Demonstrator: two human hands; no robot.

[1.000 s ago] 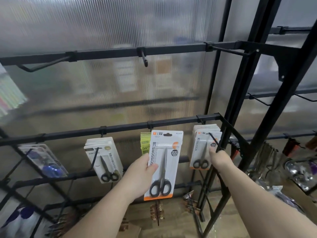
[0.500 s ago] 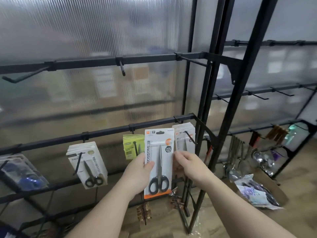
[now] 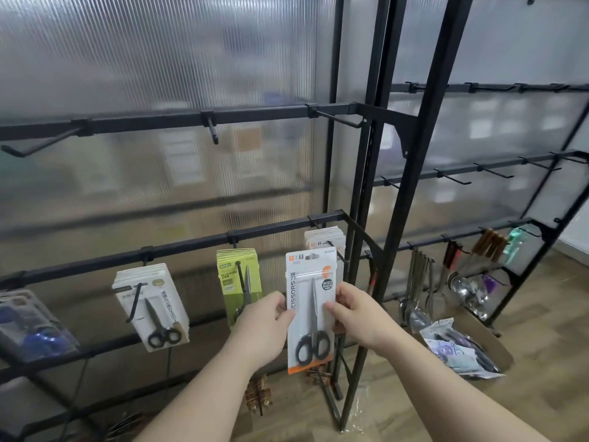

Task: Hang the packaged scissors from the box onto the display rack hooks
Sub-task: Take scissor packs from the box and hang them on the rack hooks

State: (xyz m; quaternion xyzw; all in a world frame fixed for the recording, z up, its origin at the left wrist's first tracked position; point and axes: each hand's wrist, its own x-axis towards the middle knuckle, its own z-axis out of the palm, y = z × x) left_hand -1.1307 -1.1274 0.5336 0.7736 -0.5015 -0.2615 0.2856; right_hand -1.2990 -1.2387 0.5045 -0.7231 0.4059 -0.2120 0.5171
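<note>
A black rack is seen before a ribbed panel, with stacks of scissors packs hung from its lower bar. A box of further packs is set on the floor at the right. One pack is held upright before the rightmost white stack, its top overlapping it. Its left edge is pinched by the left hand and its right edge by the right hand, fingers clamped on the card. "SCISSORS" is printed down its left side.
</note>
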